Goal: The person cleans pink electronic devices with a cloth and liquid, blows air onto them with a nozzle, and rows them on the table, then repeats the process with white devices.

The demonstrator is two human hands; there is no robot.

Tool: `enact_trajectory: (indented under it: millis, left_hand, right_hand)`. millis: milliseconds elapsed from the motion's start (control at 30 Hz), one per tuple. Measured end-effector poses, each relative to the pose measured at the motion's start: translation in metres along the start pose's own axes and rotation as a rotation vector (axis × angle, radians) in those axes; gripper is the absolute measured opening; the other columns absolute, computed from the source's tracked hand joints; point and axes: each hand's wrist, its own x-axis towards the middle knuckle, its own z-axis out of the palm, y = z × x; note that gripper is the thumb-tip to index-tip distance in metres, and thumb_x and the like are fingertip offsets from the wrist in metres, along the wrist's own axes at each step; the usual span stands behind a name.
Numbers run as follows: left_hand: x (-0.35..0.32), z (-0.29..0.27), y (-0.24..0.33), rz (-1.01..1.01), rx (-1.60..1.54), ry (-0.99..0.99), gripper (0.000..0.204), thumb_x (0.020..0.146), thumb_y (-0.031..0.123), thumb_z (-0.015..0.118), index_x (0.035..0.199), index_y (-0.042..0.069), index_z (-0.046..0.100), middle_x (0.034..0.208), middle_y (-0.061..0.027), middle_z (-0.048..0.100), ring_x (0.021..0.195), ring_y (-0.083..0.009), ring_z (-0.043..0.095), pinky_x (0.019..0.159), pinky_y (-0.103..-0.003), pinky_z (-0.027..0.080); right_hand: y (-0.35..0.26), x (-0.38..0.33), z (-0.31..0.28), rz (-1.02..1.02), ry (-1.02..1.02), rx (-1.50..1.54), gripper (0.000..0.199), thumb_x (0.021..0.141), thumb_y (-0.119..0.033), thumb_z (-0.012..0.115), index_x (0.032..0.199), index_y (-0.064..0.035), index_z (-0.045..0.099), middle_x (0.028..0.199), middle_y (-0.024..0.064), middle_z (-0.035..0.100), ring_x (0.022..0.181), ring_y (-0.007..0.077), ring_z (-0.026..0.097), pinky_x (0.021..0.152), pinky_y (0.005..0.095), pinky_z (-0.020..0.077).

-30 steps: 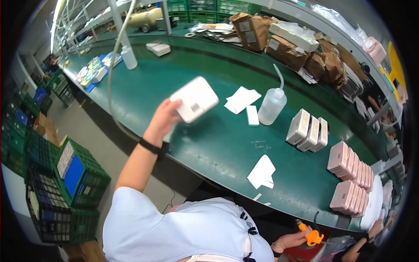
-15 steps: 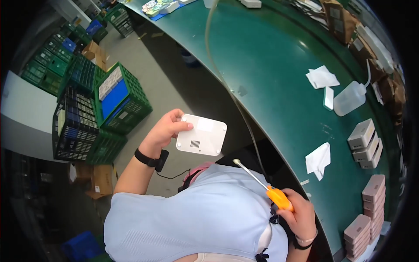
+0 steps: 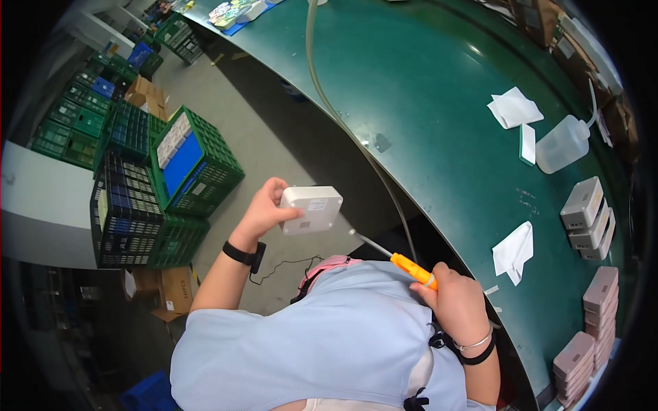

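Left hand: the left hand [image 3: 264, 212] is closed around a white box [image 3: 312, 209], fingers on its near edge, thumb on its side, holding it out over the floor and off the table [image 3: 439, 103].
Right hand: the right hand [image 3: 456, 305] is wrapped in a fist around the orange handle of a screwdriver [image 3: 397, 257]; the thin metal shaft points toward the box and stops just short of it.
Progress: tool and box are both in hand and aimed at each other, but the tip is not yet touching, so by my reading the work on this box is only about to start.
Left to do: two rows of pinkish-grey units [image 3: 593, 325] lie beyond the right hand, and a few grey ones [image 3: 586, 212] further out; I cannot tell which are finished.
Box: smooth matte plastic, flat, rounded corners, a small label on the upper face.
Screwdriver: glossy orange grip, slim bright shaft.
Table: green, smooth, curved edge; a translucent squeeze bottle [image 3: 562, 144] and white cloths [image 3: 513, 108] lie well away.
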Motion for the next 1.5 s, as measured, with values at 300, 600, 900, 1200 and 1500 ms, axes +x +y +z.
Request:
enact_trajectory:
  millis: [300, 600, 900, 1200, 1500]
  left_hand:
    - [0.003, 0.027, 0.017, 0.647, 0.875, -0.063, 0.049, 0.067, 0.009, 0.080, 0.109, 0.008, 0.055, 0.115, -0.0079, 0.070, 0.096, -0.0232, 0.069, 0.083, -0.035, 0.056]
    - [0.007, 0.020, 0.025, 1.111, 1.291, -0.244, 0.038, 0.076, 0.010, 0.074, 0.112, 0.013, 0.059, 0.116, 0.0009, 0.068, 0.107, -0.0232, 0.065, 0.097, -0.041, 0.052]
    - [0.003, 0.021, 0.025, 1.309, 1.401, -0.651, 0.023, 0.086, 0.014, 0.063, 0.108, 0.017, 0.060, 0.117, 0.0027, 0.063, 0.116, -0.0194, 0.058, 0.103, -0.042, 0.048]
    - [-0.002, 0.013, 0.015, 1.258, 1.392, -0.892, 0.030, 0.087, 0.017, 0.066, 0.116, 0.015, 0.060, 0.122, -0.0001, 0.063, 0.117, -0.0225, 0.059, 0.105, -0.043, 0.048]
    - [-0.026, -0.021, -0.087, -0.541, -0.393, -0.240, 0.049, 0.084, 0.027, 0.070, 0.128, 0.007, 0.058, 0.131, -0.0100, 0.061, 0.121, -0.0252, 0.058, 0.098, -0.040, 0.053]
  right_hand:
    - [0.011, 0.005, -0.004, -0.018, -0.029, 0.156, 0.046, 0.084, -0.043, 0.073, 0.091, -0.0047, 0.048, 0.067, 0.0160, 0.061, 0.064, 0.0389, 0.062, 0.055, 0.0438, 0.0480]
    - [0.019, 0.011, 0.000, 0.029, -0.070, 0.187, 0.045, 0.086, -0.042, 0.070, 0.091, -0.0036, 0.047, 0.068, 0.0175, 0.061, 0.066, 0.0403, 0.061, 0.057, 0.0470, 0.0479]
    - [0.019, 0.022, 0.004, 0.072, -0.107, 0.107, 0.045, 0.088, -0.042, 0.069, 0.091, -0.0030, 0.048, 0.069, 0.0192, 0.061, 0.067, 0.0404, 0.061, 0.059, 0.0475, 0.0484]
    - [0.021, 0.026, 0.010, -0.034, -0.230, 0.206, 0.045, 0.089, -0.045, 0.066, 0.089, -0.0030, 0.050, 0.071, 0.0187, 0.062, 0.068, 0.0400, 0.062, 0.060, 0.0472, 0.0486]
    - [0.032, 0.023, 0.013, -0.023, -0.142, 0.169, 0.045, 0.089, -0.047, 0.065, 0.089, -0.0030, 0.053, 0.068, 0.0166, 0.062, 0.066, 0.0374, 0.062, 0.059, 0.0457, 0.0494]
